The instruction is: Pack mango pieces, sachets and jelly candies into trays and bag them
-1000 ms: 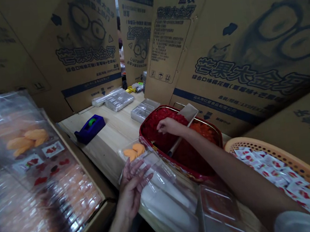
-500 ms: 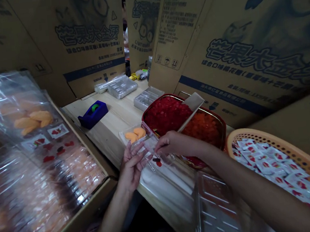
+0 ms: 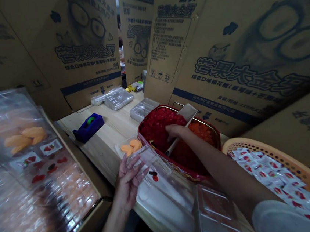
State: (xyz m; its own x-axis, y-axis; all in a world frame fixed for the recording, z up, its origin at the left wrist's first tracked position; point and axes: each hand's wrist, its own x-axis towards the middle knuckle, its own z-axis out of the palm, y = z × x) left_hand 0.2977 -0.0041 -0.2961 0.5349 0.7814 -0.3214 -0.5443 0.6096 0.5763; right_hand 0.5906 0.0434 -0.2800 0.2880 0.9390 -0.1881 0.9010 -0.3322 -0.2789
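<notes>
My left hand [image 3: 129, 183] supports a clear plastic tray [image 3: 160, 163] by its near left side, thumb and fingers at its edge. Orange candy pieces [image 3: 131, 147] sit in its far compartment, and a few small red and dark pieces [image 3: 154, 176] lie nearer. My right hand [image 3: 176, 131] reaches into a red-rimmed tub [image 3: 217, 139], down among the red candy pieces [image 3: 159, 123]; its fingertips are partly hidden there. A flat-bladed scoop [image 3: 187, 113] lies across the tub beside this hand, between the red pieces and the orange ones [image 3: 201, 130].
At left stands a carton [image 3: 97, 203] of filled clear packs. A blue tape dispenser [image 3: 89, 128] and empty clear trays [image 3: 144, 109] are on the table. An orange basket [image 3: 238, 142] of small sachets stands at right. Large cartons [image 3: 88, 56] wall the back.
My right hand has left the clear tray and gone up and forward into the red pieces in the tub. My left hand stays at the tray. The view has tilted slightly.
</notes>
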